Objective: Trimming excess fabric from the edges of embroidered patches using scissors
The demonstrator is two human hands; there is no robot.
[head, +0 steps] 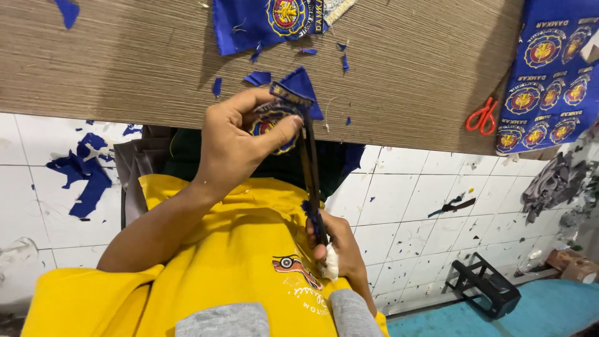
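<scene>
Blue patch [274, 122] (scissors [310, 168] alongside) in left hand [234, 146]

Bright, even indoor light; soft shadows on the tabletop [125, 56]; sharp focus throughout.

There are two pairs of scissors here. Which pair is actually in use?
The dark-handled scissors in the right hand, blades at the round embroidered patch pinched by the left hand. The orange-handled scissors lie untouched on the table.
</scene>
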